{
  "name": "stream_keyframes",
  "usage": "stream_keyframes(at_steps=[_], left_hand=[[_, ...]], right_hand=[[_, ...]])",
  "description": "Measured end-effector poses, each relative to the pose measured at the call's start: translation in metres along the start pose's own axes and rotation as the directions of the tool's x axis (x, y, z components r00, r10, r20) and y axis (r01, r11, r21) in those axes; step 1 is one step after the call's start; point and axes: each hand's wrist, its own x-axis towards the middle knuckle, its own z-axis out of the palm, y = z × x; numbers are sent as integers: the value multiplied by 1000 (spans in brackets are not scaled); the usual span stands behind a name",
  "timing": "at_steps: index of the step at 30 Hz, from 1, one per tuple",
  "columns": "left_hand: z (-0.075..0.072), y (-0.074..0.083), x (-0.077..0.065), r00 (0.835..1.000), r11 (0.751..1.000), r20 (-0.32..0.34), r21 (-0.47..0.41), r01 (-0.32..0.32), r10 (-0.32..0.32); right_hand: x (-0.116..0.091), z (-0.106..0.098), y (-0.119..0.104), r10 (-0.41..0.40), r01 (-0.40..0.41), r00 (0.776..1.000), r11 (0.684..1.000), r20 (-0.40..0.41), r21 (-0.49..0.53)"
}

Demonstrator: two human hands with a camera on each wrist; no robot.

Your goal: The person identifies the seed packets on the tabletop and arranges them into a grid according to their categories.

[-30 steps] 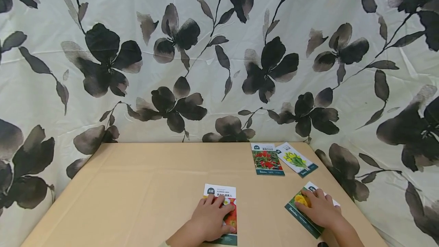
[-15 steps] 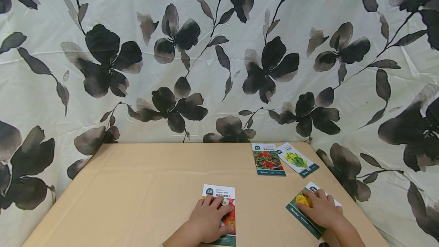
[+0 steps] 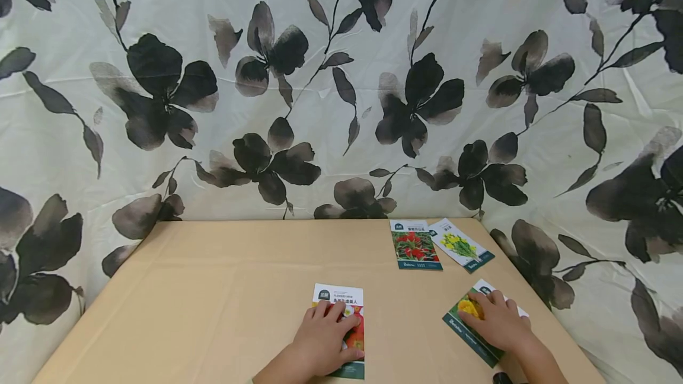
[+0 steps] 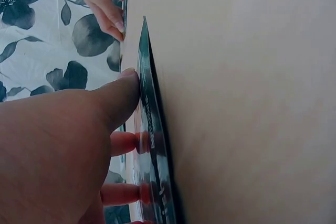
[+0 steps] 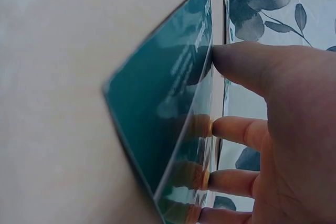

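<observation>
My left hand (image 3: 322,339) rests on a flower seed packet (image 3: 338,293) with a white top and red and orange blooms, lying flat near the table's front. In the left wrist view its fingertips and thumb touch the face of that packet (image 4: 149,103). Toward the right, my right hand (image 3: 501,322) lies on a second seed packet (image 3: 469,336), green with a yellow flower and turned at a slant. The right wrist view shows thumb and fingers (image 5: 239,132) spread and touching the glossy packet (image 5: 152,93). Both palms hide part of the packets.
At the table's far right edge lie a seed packet with red flowers (image 3: 414,248) and a tilted one with yellow flowers (image 3: 460,246), their edges close together. The tan table (image 3: 213,289) ends at a floral curtain (image 3: 341,93). A small black object (image 3: 501,378) sits by the right wrist.
</observation>
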Motion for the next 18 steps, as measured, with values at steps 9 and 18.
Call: stream_keyframes(at_steps=[9, 18], left_hand=[[-7, 2, -2, 1000, 1000, -10, -9, 21, -21], [3, -7, -6, 998, 1000, -67, -1, 2, -2]], right_hand=[[1, -3, -1, -14, 14, 1000, 1000, -5, 0], [-1, -4, -3, -8, 8, 1000, 1000, 5, 10]])
